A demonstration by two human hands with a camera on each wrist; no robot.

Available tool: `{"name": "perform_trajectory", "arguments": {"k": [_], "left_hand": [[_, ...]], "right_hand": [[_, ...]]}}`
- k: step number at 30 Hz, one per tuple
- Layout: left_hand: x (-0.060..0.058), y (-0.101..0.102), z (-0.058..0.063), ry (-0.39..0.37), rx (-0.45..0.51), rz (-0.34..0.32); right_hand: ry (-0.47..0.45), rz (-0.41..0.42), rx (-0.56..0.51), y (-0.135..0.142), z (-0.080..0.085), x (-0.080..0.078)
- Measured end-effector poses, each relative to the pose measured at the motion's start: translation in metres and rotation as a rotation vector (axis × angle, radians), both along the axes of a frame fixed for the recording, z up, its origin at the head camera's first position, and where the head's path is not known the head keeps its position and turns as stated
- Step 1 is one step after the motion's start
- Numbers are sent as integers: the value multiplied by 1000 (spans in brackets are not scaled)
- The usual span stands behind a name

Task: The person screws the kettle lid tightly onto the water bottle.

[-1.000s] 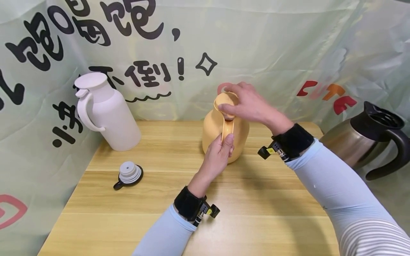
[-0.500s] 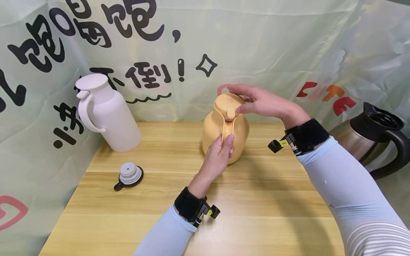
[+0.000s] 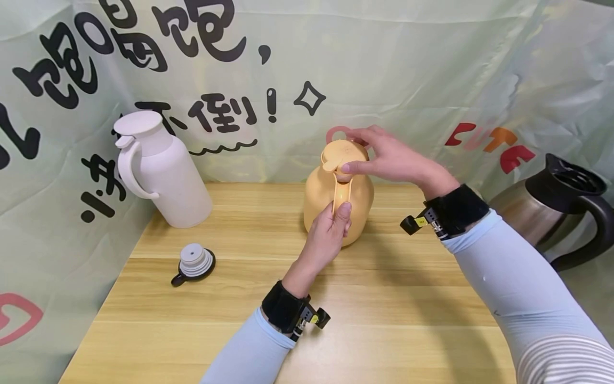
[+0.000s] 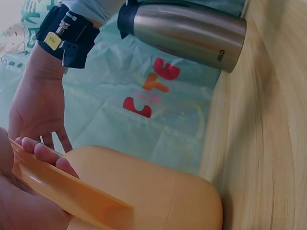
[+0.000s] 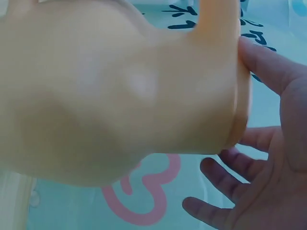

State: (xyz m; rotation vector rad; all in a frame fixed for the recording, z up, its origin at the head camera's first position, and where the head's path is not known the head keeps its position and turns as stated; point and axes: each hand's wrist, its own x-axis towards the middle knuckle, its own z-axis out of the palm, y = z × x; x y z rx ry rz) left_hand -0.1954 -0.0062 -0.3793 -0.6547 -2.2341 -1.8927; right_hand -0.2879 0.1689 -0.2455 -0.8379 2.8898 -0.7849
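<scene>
A yellow vacuum jug point(image 3: 317, 200) stands upright on the wooden table near the back wall. My left hand point(image 3: 322, 236) grips its handle point(image 4: 81, 194), thumb along the top and fingers wrapped beneath. On the jug's mouth sits a round yellow lid point(image 3: 346, 151), its small tab point(image 3: 331, 164) turned left of the handle. My right hand point(image 3: 390, 160) holds this lid from the right: the thumb lies at the near edge beside the tab, and fingertips reach the far edge. In the right wrist view the thumb and index finger point(image 5: 256, 139) straddle the lid's rim, with the other fingers spread below.
At the back left stands a white jug point(image 3: 165, 170) with its lid on. A grey stopper with a black ringed base point(image 3: 194, 262) lies on the table's left. Toward the right edge is a steel jug point(image 3: 520, 208) with a black handle. Printed cloth point(image 3: 408, 64) hangs behind.
My right hand drew back right from over the lid, then moved in again. The lid's tab swung from above the handle toward the left. My left hand kept its grip.
</scene>
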Motion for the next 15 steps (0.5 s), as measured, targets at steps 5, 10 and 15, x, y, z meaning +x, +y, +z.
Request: {"name": "perform_trajectory", "arguments": {"k": [5, 10, 15], "left_hand": [[0, 0, 0, 1, -4, 1], [0, 0, 0, 7, -2, -5], [0, 0, 0, 10, 5, -7]], "right_hand": [[83, -24, 62, -4, -5, 0], [64, 10, 55, -5, -3, 1], [-31, 115, -38, -12, 11, 11]]}}
